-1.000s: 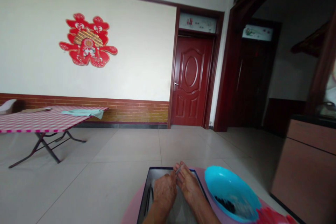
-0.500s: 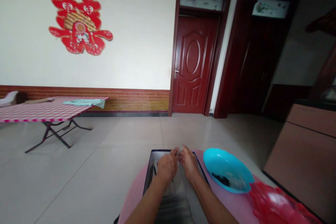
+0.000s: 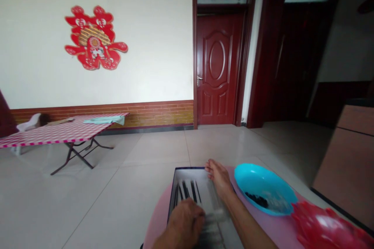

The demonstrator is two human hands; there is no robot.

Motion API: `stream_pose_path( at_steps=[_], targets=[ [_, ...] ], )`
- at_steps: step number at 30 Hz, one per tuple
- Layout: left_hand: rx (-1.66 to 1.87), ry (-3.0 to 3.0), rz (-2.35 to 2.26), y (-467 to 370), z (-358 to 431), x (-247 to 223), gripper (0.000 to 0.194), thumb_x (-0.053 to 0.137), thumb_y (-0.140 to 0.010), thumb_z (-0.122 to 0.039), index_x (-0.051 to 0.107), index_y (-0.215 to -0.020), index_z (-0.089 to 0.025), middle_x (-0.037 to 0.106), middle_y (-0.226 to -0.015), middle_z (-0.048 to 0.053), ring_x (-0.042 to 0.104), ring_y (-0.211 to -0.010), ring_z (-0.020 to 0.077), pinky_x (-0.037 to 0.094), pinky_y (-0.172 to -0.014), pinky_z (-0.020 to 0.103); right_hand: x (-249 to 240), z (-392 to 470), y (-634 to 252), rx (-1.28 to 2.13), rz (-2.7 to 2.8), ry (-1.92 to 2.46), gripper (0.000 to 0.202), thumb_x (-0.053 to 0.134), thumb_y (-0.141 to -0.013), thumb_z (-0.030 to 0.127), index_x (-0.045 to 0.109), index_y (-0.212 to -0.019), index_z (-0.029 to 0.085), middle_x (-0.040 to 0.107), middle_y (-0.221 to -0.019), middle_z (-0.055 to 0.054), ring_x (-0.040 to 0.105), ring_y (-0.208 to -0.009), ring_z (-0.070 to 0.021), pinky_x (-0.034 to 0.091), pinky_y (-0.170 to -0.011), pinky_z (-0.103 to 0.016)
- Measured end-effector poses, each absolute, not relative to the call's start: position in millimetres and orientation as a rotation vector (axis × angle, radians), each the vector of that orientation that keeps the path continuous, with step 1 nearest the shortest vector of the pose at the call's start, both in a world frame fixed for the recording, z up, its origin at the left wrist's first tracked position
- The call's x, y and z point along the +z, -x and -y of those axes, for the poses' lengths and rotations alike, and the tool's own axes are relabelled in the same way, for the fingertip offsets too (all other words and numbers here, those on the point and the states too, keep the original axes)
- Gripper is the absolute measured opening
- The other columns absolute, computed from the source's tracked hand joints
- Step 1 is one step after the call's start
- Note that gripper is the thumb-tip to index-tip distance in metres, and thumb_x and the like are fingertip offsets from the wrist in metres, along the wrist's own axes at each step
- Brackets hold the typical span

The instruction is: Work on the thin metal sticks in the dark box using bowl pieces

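A shallow dark-edged box (image 3: 189, 170) with a pale inside stands in front of me. Several thin black sticks (image 3: 193, 191) lie lengthwise in its far left part, and blurred clear pieces (image 3: 215, 217) lie nearer to me. Over the near left of the box, my left hand (image 3: 187, 221) is closed with curled fingers, smeared by motion; what it holds, if anything, does not show. My right hand (image 3: 217, 177) is at the box's far right corner, its fingers drawn together, and I cannot make out what is between them.
The box rests on a pink round table (image 3: 159, 214). Right of it sit a light-blue basin (image 3: 260, 179) with black and clear small pieces and a shiny red plastic bag (image 3: 330, 225). A checked folding table (image 3: 67, 130) stands far left, a brown cabinet (image 3: 344, 163) at right.
My hands were together over the box's far part, with a small pale thing between them. The left hand has moved back toward me; the right has shifted to the far right corner. The view has turned slightly.
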State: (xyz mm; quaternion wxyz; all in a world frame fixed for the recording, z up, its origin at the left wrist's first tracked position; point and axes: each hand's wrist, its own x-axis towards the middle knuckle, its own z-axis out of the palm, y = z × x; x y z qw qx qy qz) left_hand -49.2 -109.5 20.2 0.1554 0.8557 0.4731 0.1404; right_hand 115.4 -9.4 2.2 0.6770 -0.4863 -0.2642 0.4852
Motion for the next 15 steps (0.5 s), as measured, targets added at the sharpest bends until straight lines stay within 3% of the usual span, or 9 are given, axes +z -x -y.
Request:
stream_pose_path(
  at_steps=[6,11,13,15],
  targets=[
    [0.071,-2.414,-1.428,53,129,2,0.028,0.048,-0.078,-0.020,0.072,-0.092,-0.021,0.065,-0.105,0.008,0.056,-0.102,0.0234,0.045,-0.089,0.033,20,9,-140,0.782,1.228,1.542,0.035,0.048,-0.076,0.031,0.065,-0.104,0.018,0.072,-0.090,-0.007,0.066,-0.078,-0.0165,0.047,-0.058,-0.023],
    [0.147,-2.463,-1.396,47,122,23,0.029,0.049,-0.078,-0.024,0.071,-0.096,-0.018,0.066,-0.104,0.011,0.057,-0.101,0.0242,0.045,-0.089,0.033,14,17,-136,0.637,1.562,1.740,0.017,0.055,-0.060,0.004,0.067,-0.059,0.017,0.070,-0.066,-0.006,0.066,-0.076,-0.0218,0.046,-0.070,-0.027],
    [0.321,-2.482,-1.467,40,109,33,0.031,0.045,-0.082,-0.027,0.070,-0.096,-0.018,0.066,-0.104,0.011,0.058,-0.101,0.0242,0.045,-0.090,0.034,5,28,-128,0.539,1.632,1.803,0.017,0.055,-0.059,0.000,0.065,-0.057,0.014,0.071,-0.074,-0.012,0.065,-0.085,-0.0272,0.044,-0.078,-0.032],
    [0.404,-2.475,-1.549,30,87,41,0.032,0.044,-0.082,-0.030,0.072,-0.090,-0.018,0.069,-0.096,0.011,0.061,-0.096,0.0252,0.045,-0.088,0.036,-5,40,-120,0.416,1.690,1.869,0.016,0.055,-0.063,0.003,0.068,-0.068,0.011,0.070,-0.088,-0.018,0.062,-0.095,-0.0311,0.042,-0.083,-0.035]
  ],
)
